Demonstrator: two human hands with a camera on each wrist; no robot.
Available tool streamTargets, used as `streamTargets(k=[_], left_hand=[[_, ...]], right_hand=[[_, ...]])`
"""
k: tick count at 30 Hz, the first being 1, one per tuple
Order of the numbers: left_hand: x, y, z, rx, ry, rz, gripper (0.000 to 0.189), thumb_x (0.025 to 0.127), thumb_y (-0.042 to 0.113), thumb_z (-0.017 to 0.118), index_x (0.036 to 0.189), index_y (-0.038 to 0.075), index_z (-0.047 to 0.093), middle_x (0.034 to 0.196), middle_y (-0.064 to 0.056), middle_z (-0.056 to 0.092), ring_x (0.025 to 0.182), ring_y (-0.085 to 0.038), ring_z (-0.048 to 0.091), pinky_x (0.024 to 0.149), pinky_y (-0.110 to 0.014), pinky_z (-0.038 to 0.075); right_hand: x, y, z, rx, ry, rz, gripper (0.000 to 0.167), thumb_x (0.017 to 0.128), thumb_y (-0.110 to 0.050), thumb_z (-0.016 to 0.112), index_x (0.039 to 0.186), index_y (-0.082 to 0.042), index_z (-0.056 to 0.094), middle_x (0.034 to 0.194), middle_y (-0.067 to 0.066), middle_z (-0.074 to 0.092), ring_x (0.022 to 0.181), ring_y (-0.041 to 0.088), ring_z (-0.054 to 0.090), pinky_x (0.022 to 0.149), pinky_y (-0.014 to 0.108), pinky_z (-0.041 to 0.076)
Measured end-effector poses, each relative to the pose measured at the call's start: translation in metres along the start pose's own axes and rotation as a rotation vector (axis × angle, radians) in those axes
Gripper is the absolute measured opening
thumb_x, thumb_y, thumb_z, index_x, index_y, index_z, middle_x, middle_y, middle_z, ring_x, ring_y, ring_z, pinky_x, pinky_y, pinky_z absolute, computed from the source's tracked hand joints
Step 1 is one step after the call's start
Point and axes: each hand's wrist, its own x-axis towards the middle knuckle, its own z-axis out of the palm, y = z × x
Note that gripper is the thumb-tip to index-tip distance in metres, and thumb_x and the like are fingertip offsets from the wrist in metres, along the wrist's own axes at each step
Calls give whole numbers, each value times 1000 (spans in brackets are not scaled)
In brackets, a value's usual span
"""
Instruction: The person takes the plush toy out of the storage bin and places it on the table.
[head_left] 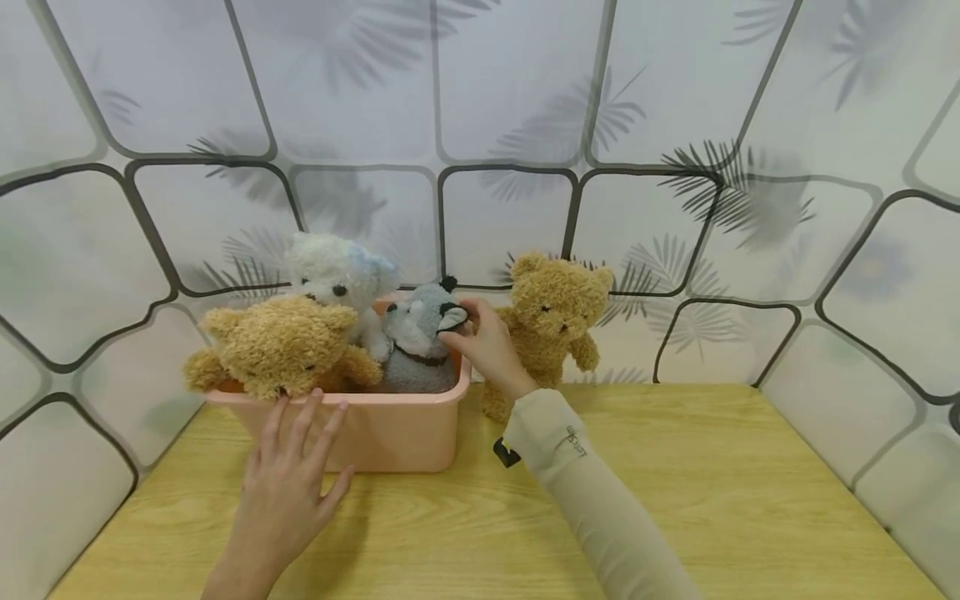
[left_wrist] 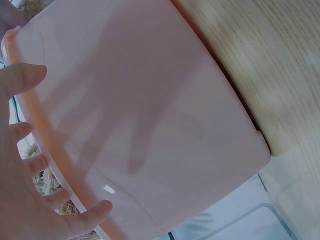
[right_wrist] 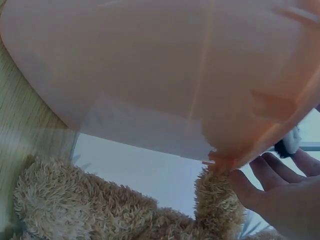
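Observation:
A pink plastic bin [head_left: 390, 429] holds three plush toys. A tan teddy bear [head_left: 281, 346] slumps over its left front rim, a white plush toy [head_left: 337, 271] sits behind, and a grey plush animal [head_left: 420, 333] with black-edged ears sits at the right end. My left hand [head_left: 288, 479] has its fingers spread against the bin's front rim, just under the tan bear. Beside the grey animal's ear is my right hand [head_left: 487, 346], fingers loosely bent and thumb apart from them. The ear [right_wrist: 289, 142] shows near those fingertips in the right wrist view.
Another tan teddy bear [head_left: 558, 312] stands upright right of the bin, partly behind my right forearm. A small black object [head_left: 506, 452] shows by my right cuff. The wooden table [head_left: 712, 483] meets a patterned curtain [head_left: 517, 83] behind and at both sides.

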Motion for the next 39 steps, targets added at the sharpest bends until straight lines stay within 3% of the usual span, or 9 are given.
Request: streamTargets(k=[6, 9, 17, 26, 33, 39], left_hand=[[2, 2, 1, -6, 1, 3, 74, 103, 62, 18, 147, 11, 49, 154, -20, 38, 137, -54, 32, 73, -76, 48], [2, 2, 1, -6, 3, 6, 73, 104, 62, 18, 147, 11, 49, 153, -20, 39, 137, -54, 32, 74, -76, 48], [2, 2, 3, -4, 2, 4, 74, 103, 62, 17, 146, 11, 49, 153, -20, 40, 137, -54, 32, 75, -76, 47], [1, 3, 6, -22, -22, -5, 75, 103, 64, 17, 149, 12, 45, 154, -21, 38, 137, -55, 30, 73, -75, 48], [-1, -1, 1, -23, 13, -6, 73, 103, 63, 20, 148, 12, 47, 153, -21, 40, 138, -54, 31, 73, -76, 48], [2, 1, 1, -30, 26, 1, 72, 104, 62, 21, 148, 11, 48, 153, -21, 40, 138, -54, 32, 75, -76, 47]], right_hand=[[8, 5, 3, 2, -13, 20, 65, 94, -8, 73, 148, 2, 39, 138, 20, 52, 112, 32, 58, 88, 40, 54], [13, 7, 5, -2, -12, 32, 69, 94, -9, 73, 150, 3, 36, 142, 21, 49, 115, 33, 56, 91, 43, 53], [20, 6, 9, -91, -16, 75, 78, 93, -15, 74, 155, 1, 29, 157, 22, 35, 142, 37, 39, 110, 51, 40], [29, 7, 19, -187, -13, 80, 88, 88, -19, 80, 158, -5, 29, 162, 19, 30, 145, 37, 34, 113, 53, 37], [32, -1, 30, -248, -31, 81, 99, 82, -26, 86, 161, -14, 27, 158, 17, 38, 142, 38, 36, 109, 53, 41], [31, -5, 26, -293, -58, 104, 115, 78, -27, 89, 164, -12, 14, 165, 15, 26, 150, 37, 23, 117, 53, 29]])
